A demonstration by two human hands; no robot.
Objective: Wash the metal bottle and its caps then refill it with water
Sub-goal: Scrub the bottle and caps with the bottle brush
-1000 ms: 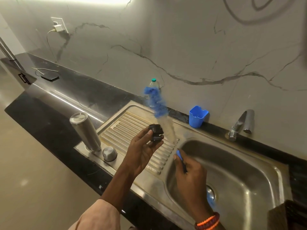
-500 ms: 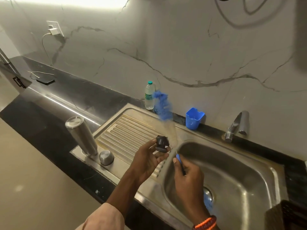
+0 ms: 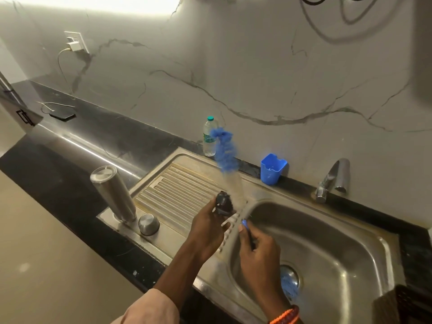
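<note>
The metal bottle (image 3: 115, 194) stands upside down on the left end of the sink's drainboard (image 3: 177, 192), with a round metal cap (image 3: 148, 224) beside it. My left hand (image 3: 208, 228) holds a small black cap (image 3: 223, 204) above the drainboard's right edge. My right hand (image 3: 257, 251) grips the handle of a bottle brush; its blue bristle head (image 3: 225, 152) points up and away, blurred.
The steel sink basin (image 3: 339, 249) lies to the right, with a tap (image 3: 332, 181) on its far rim. A blue plastic cup (image 3: 272, 169) and a clear plastic water bottle (image 3: 210, 136) stand against the marble wall. A phone on a charger cable (image 3: 62, 113) lies far left.
Both hands have shifted slightly toward the basin's edge. The brush head has swung to the right and further from me, clear of the plastic bottle. My left hand has turned the black cap.
</note>
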